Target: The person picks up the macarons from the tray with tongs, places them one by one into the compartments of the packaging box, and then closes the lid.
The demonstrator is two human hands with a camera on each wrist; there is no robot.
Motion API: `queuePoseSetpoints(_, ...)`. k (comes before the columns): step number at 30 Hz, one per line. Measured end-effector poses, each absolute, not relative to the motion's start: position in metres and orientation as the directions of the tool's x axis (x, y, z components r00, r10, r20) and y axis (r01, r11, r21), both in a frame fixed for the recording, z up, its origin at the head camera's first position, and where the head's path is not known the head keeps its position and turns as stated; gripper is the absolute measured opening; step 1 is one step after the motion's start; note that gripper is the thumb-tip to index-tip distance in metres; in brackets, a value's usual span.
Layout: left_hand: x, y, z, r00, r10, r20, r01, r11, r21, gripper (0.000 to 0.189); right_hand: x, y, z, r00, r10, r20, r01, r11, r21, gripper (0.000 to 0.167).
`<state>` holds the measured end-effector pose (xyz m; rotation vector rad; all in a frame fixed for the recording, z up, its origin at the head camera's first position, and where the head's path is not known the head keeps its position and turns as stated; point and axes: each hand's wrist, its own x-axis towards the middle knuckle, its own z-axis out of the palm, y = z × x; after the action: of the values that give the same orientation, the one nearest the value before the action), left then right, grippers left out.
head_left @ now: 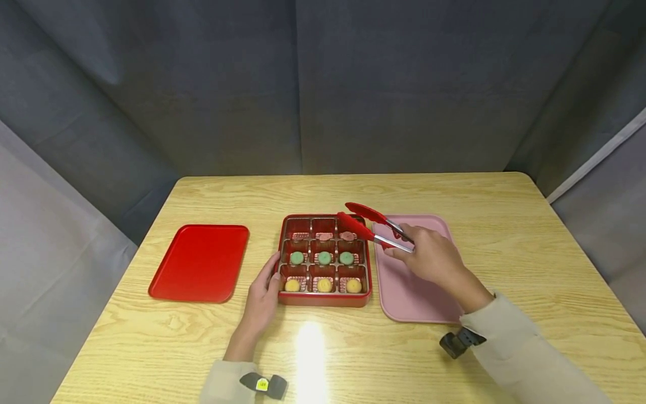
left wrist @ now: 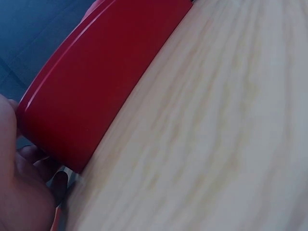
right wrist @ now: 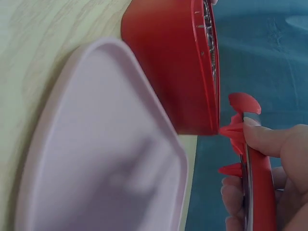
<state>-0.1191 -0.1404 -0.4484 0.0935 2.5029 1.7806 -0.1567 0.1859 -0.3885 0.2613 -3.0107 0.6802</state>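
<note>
A red box (head_left: 324, 301) with a divided insert of several compartments sits mid-table. Yellow round sweets (head_left: 324, 285) fill its front row and green ones (head_left: 324, 258) its middle row. In the back row, pink ones (head_left: 325, 237) lie in the middle and right compartments; the left one shows none. My left hand (head_left: 262, 294) holds the box at its front left corner, thumb by the rim, fingers along the side. My right hand (head_left: 431, 255) grips red-tipped tongs (head_left: 375, 238). Their tips are spread above the back right compartment, with nothing visible between them.
Right of the box lies a pink tray (head_left: 411, 294), partly under my right hand and the tongs. A flat red tray (head_left: 202, 264) is on the left of the wooden table (head_left: 126, 336). Grey curtains (head_left: 298, 90) hang behind the table's far edge.
</note>
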Motion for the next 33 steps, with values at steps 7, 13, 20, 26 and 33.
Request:
queuePoseSetpoints(7,-0.119,-0.140,-0.448,-0.996,0.080,-0.025,0.003,0.336,0.942,0.047,-0.149,0.206,-0.396,-0.991,-0.094,0.093,-0.125,0.894,-0.431,0.039)
queuePoseSetpoints(13,-0.119,-0.141,-0.449,-0.997,0.080,-0.021,0.008,0.337,0.942,0.047,-0.139,0.226,-0.402,-0.994,-0.038,0.106,-0.081,0.890,-0.450,0.039)
queuePoseSetpoints(20,-0.120,-0.141,-0.449,-0.996,0.083,-0.022,0.007,0.330,0.944,0.047,-0.128,0.251,-0.406,-0.994,0.029,0.106,-0.022,0.890,-0.456,0.053)
queuePoseSetpoints(26,-0.120,-0.141,-0.451,-0.996,0.086,-0.031,-0.001,0.328,0.945,0.047,-0.116,0.273,-0.415,-0.991,0.112,0.073,0.064,0.877,-0.476,0.051)
queuePoseSetpoints(33,-0.120,-0.141,-0.451,-0.996,0.090,-0.029,0.002,0.326,0.945,0.047,-0.107,0.298,-0.427,-0.974,0.214,0.070,0.157,0.868,-0.472,0.061)
